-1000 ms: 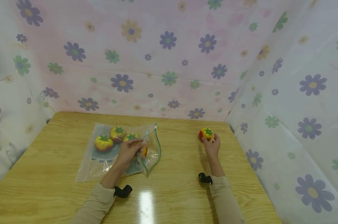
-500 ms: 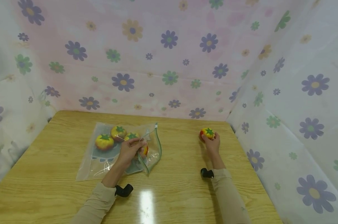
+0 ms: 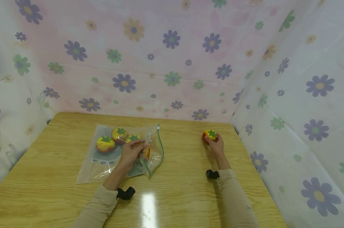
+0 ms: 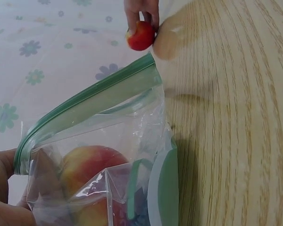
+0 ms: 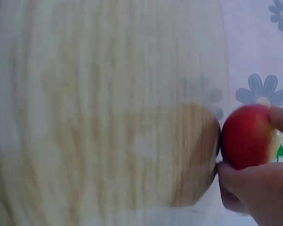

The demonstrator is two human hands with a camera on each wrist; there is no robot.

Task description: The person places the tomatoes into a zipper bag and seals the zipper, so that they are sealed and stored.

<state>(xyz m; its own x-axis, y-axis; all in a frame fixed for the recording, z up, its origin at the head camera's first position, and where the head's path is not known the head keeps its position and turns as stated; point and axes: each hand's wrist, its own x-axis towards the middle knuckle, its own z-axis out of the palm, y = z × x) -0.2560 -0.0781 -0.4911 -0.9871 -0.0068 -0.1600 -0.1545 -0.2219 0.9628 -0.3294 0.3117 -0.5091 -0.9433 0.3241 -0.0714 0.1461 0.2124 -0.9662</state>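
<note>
My left hand pinches the edge of a clear zip bag, whose mouth has a green zip strip and gapes toward the right. Several round yellow-and-red fruits with green leafy tops lie inside; one of them sits just within the mouth, partly behind my hand in the head view. At the far right of the table, my right hand grips a similar fruit, thumb on one side and fingers on the other. This fruit is right at the tabletop in the right wrist view.
A wooden table spreads under both hands. Flower-printed sheeting hangs behind it and on both sides. Black wrist mounts sit at the sleeve cuffs. Bare wood lies between the bag and the right hand.
My right thumb and fingers have come further round the fruit, and the right forearm has shifted slightly forward and right. The left hand and bag stay in place.
</note>
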